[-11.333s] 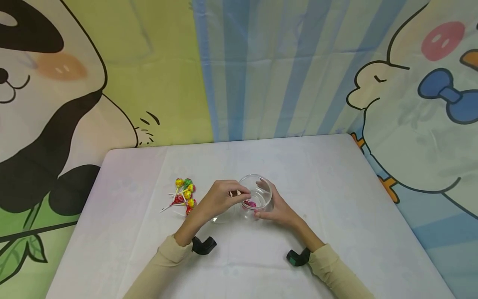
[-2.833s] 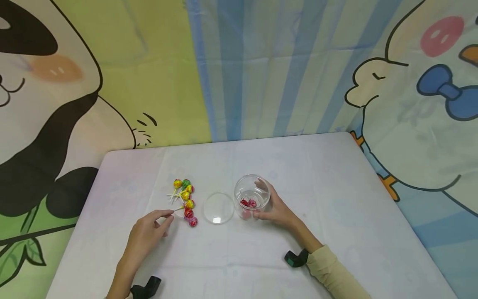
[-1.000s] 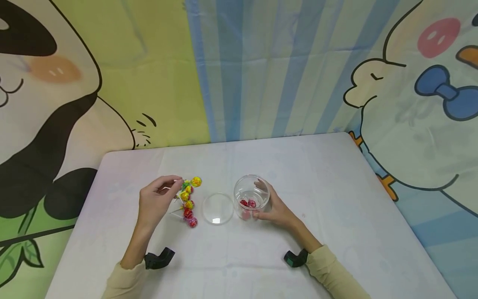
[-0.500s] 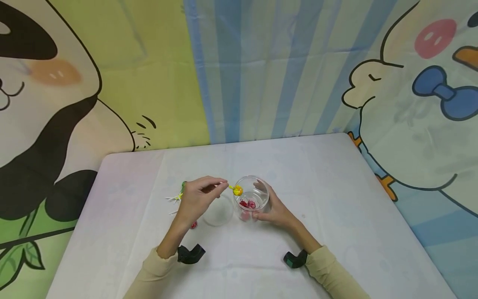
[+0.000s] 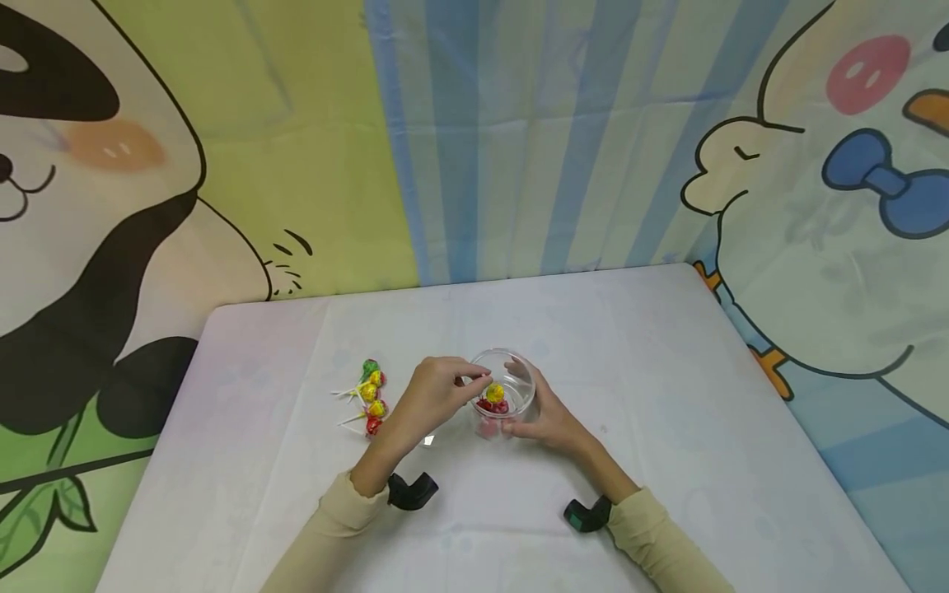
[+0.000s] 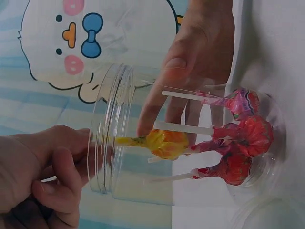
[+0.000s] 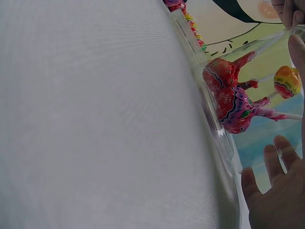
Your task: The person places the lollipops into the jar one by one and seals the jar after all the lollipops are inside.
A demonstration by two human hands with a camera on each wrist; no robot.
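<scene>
My right hand [image 5: 552, 412] is curled round the side of a clear, open-topped jar [image 5: 528, 395] standing on the table. Several lollipops in red and pink wrappers [image 6: 245, 169] lie at its bottom, sticks toward the mouth. Over the jar's rim, my left hand [image 5: 445, 391] pinches the stick end of a yellow lollipop [image 6: 167, 144]. That lollipop's head hangs inside the jar, above the red ones. The left fingertips are right at the rim in the left wrist view.
Left of the jar, a pile of yellow, green and red lollipops [image 5: 371, 391] lies on the white table [image 5: 630, 346], partly behind my left forearm. A clear round lid [image 5: 428, 441] is mostly hidden under that arm. A printed cloth [image 5: 504, 165] hangs behind the table.
My left hand has picked the yellow lollipop from the top of the pile, carried it right and lowered its head into the jar. The right hand has stayed on the jar.
</scene>
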